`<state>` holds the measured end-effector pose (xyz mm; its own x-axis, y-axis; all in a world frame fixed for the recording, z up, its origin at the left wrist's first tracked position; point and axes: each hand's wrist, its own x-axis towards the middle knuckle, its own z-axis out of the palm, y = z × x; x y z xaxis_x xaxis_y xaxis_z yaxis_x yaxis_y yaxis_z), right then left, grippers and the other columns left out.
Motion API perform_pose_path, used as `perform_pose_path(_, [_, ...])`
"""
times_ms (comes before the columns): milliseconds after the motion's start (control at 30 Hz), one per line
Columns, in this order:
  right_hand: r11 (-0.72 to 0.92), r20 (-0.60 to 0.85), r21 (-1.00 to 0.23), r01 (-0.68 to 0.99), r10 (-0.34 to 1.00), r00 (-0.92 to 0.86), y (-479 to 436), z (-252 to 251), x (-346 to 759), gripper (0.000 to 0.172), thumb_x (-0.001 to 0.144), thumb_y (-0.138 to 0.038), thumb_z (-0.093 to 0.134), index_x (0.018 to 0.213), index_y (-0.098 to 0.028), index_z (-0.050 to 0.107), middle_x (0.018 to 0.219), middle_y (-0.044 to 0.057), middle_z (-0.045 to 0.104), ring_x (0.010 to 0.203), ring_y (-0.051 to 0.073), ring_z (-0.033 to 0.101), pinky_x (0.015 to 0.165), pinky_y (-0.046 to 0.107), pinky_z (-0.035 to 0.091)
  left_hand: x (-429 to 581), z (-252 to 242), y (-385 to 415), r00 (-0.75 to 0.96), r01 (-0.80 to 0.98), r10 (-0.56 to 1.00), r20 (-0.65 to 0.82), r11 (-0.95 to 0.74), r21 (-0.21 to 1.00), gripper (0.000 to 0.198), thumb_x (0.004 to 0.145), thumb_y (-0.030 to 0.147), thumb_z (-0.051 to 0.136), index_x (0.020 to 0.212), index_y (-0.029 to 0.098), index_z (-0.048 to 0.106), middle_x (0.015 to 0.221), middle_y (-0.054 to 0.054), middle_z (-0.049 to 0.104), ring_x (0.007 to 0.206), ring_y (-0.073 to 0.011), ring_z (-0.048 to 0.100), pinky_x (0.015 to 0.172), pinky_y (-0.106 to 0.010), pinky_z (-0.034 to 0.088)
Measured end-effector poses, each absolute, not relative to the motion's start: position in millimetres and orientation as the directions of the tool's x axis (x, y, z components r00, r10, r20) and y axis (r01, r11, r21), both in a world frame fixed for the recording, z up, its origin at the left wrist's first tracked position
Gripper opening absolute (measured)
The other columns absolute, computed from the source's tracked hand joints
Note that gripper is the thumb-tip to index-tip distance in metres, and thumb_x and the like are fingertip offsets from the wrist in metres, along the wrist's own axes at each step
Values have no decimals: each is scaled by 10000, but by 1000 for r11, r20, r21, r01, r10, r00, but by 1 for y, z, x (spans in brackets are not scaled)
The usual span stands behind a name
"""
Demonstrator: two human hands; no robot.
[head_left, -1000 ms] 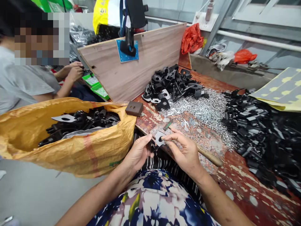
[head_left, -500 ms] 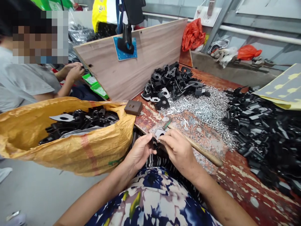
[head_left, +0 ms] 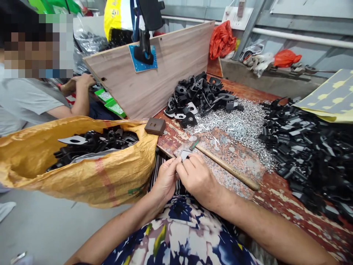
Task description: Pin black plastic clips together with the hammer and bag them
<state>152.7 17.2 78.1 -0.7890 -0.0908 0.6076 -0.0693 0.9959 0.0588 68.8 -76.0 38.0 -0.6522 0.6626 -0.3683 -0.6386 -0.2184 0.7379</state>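
Note:
My left hand [head_left: 166, 177] and my right hand [head_left: 199, 179] meet at the near edge of the bench, fingers closed around one small black plastic part with a grey plate [head_left: 185, 154]. Only the plate's tip shows past my fingers; the rest is covered. Just beyond my right hand lies a hammer [head_left: 227, 166], its wooden handle slanting right and its head close to the plate. Behind it, loose metal pins [head_left: 234, 119] are heaped on the bench. A pile of black plastic parts with grey plates [head_left: 198, 95] sits at the back against a wooden board.
On the left stands a yellow woven sack [head_left: 121, 176] holding black parts. A brown drilled block [head_left: 154, 126] rests at its rim. Small black parts [head_left: 309, 158] cover the bench's right side. Behind the upright wooden board [head_left: 171, 66], a co-worker [head_left: 33, 95] sits at the left.
My right hand has shifted left and closed in over my left fingers, hiding most of the part. The view has shifted slightly. The hammer stays in place.

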Motion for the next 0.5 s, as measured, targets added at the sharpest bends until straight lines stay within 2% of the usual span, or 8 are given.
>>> perform_pose_path(100, [994, 602, -30, -110, -70, -796, 20, 78, 158, 334, 1003, -78, 418, 788, -204, 640, 680, 25, 558, 702, 189, 494, 864, 366, 537, 69, 38, -81, -620, -654, 686, -380, -184, 734, 285, 726, 355, 852, 724, 135, 671, 693, 21, 610, 615, -90, 530, 588, -191, 484])
perform_pose_path(233, [983, 600, -166, -78, 37, -799, 16, 70, 170, 319, 1001, -86, 442, 762, -211, 612, 693, 20, 563, 728, 176, 502, 978, 375, 519, 75, 31, -99, -563, -644, 759, -326, -156, 749, 280, 781, 377, 824, 882, 177, 657, 800, 25, 594, 612, -96, 503, 554, -208, 466])
perform_pose_path(300, [970, 597, -227, -84, 70, -799, 12, 65, 175, 317, 1003, -94, 442, 763, -211, 612, 711, 23, 583, 735, 173, 512, 991, 386, 508, 77, 29, -108, -641, -506, 727, -246, -159, 848, 334, 732, 304, 868, 957, 210, 639, 855, 30, 608, 653, -105, 527, 584, -203, 463])
perform_pose_path(400, [939, 528, -328, -104, 90, -845, 20, 62, 186, 232, 1018, -152, 461, 917, -210, 662, 781, 27, 641, 767, 179, 560, 904, 374, 520, 70, 32, -122, -740, -183, 665, -102, -52, 982, 391, 723, 230, 869, 1059, 226, 669, 970, -19, 676, 897, -175, 618, 773, -228, 489])
perform_pose_path(433, [935, 488, -349, -61, 126, -864, 28, 63, 192, 187, 1020, -191, 484, 1001, -210, 670, 824, 34, 660, 789, 187, 578, 857, 374, 519, 64, 35, -126, -740, -104, 668, -80, 4, 995, 377, 760, 246, 842, 1101, 224, 685, 1003, -40, 692, 951, -197, 622, 814, -242, 486])
perform_pose_path(500, [946, 390, -292, 143, 254, -885, 53, 65, 206, 164, 1002, -281, 552, 1091, -206, 667, 901, 69, 670, 830, 225, 592, 769, 393, 494, 50, 40, -131, -721, -50, 684, -111, 108, 993, 366, 846, 316, 761, 1195, 228, 695, 986, -53, 707, 872, -196, 619, 752, -242, 480])
